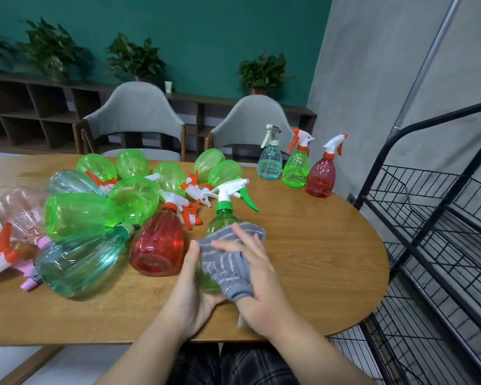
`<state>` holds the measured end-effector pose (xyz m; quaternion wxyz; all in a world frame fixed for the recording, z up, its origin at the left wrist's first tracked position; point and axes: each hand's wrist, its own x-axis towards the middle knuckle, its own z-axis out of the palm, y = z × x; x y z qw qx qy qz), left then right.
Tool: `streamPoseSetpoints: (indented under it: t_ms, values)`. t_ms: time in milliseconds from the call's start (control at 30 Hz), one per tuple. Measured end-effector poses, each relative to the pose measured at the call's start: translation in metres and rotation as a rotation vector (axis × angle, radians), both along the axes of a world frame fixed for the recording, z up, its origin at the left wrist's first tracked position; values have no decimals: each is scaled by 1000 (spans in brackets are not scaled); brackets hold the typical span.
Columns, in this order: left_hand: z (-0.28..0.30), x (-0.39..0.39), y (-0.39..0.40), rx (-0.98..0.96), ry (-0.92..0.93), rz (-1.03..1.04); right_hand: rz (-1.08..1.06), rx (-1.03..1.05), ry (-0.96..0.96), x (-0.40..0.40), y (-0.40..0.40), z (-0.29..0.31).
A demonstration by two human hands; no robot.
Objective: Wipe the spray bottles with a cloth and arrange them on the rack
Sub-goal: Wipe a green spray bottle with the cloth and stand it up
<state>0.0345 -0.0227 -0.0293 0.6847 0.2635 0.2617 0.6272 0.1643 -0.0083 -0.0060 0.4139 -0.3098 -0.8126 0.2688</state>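
Note:
My left hand (190,284) grips the lower body of a green spray bottle (223,218) with a white and green trigger head, held upright over the table's near edge. My right hand (257,276) presses a grey striped cloth (228,259) against the bottle's side, fingers spread over the cloth. Several more spray bottles lie in a heap (100,212) to the left, green, red, teal and pink. Three bottles stand upright at the far right of the table: a teal one (270,162), a green one (297,168) and a red one (321,176). A black wire rack (433,218) stands to the right.
The oval wooden table (317,259) has bare surface to the right of my hands. Two grey chairs (135,118) stand behind it. A dark shelf unit with potted plants (135,58) lines the green back wall. A grey wall is behind the rack.

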Motion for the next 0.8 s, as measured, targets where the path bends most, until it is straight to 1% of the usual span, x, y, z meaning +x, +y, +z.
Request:
streamPoseSetpoints:
  t_ms: [67,167,233,333,367,400,500,533,567,600,667,733,767,800]
  values:
    - [1,0,-1,-38,11,-25,78,57,37,2,-6,-7]
    - [-2,-2,-1,-118,62,-39,128,85,89,6,-8,-14]
    - [-4,-1,1,-148,79,18,149,121,126,9,-7,-15]
    - [-6,0,6,-115,66,133,151,128,178,12,-4,-19]
    - [-6,0,6,-98,70,149,147,58,237,13,-5,-18]
    - [-4,1,5,-92,69,137,125,-60,361,14,-5,-16]
    - [-4,0,1,-103,26,87,-74,-613,968,15,-4,7]
    - [-5,0,1,-102,24,77,-141,-734,1119,15,-1,10]
    - [-5,0,1,-99,30,71,-180,-796,1183,15,1,15]
    - [-4,1,1,-88,35,59,-191,-814,1146,13,3,19]
    - [-3,3,1,-66,38,29,-165,-765,875,5,3,24]
    - [-3,4,1,-50,69,31,-129,-577,470,-6,-1,24]
    - [-3,4,1,-33,94,39,-123,-425,301,-9,0,20]
    - [-3,4,2,-9,116,44,-128,-298,197,-10,1,20]
